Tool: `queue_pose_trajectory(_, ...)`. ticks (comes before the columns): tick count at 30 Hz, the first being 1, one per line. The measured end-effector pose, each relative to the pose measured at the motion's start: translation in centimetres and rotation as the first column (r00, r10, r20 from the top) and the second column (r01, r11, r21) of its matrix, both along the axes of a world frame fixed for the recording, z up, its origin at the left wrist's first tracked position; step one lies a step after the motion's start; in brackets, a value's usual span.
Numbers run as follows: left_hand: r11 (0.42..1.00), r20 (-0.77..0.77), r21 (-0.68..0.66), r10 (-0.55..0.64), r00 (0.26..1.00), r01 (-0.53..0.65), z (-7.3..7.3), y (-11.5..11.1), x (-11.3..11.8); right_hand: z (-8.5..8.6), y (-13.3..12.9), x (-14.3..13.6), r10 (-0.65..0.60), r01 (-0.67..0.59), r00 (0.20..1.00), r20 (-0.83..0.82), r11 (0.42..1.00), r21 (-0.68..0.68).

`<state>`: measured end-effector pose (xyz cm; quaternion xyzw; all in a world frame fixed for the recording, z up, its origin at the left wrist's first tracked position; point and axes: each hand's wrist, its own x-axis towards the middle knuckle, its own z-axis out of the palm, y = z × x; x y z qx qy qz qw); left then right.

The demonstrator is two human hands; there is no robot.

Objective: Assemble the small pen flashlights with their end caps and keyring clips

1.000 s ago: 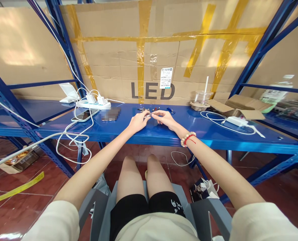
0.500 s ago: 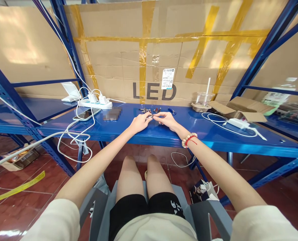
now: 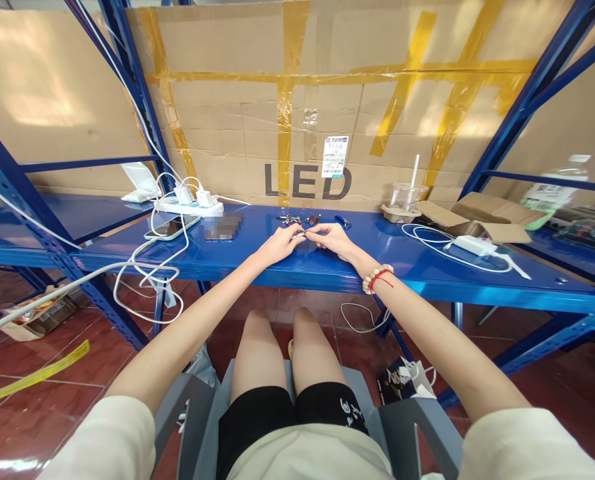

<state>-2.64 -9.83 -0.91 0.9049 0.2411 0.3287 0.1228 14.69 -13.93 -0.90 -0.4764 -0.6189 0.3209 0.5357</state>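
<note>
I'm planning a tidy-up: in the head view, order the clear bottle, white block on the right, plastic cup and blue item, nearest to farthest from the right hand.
From the right hand:
1. Blue item, just beyond it
2. Plastic cup, right and farther back
3. White block, farther right
4. Clear bottle, far right, behind

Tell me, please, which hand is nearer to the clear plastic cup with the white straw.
Right. The right hand is to the left of the clear plastic cup and closer to the person; the left hand is farther left, beyond the right hand.
</note>
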Motion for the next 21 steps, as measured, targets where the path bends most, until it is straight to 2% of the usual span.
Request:
queue_pose_trajectory(4,1.000,0.002,0.011,-0.017,1.000,0.017,-0.04,-0.06,-0.17,0.10,-0.10,-0.09,0.010,-0.010,1.000,0.004,1.000,-0.007)
queue_pose_trajectory(12,0.995,0.013,-0.049,-0.081,0.997,0.081,0.09,-0.42,-0.21,0.12,-0.28,-0.18,0.022,-0.022,0.999,0.030,1.000,-0.002)
queue_pose_trajectory(21,0.998,-0.055,0.060,-0.028,0.998,0.031,0.34,-0.78,-0.27,0.20,-0.22,-0.16,0.030,-0.027,0.995,0.093,0.999,-0.029)
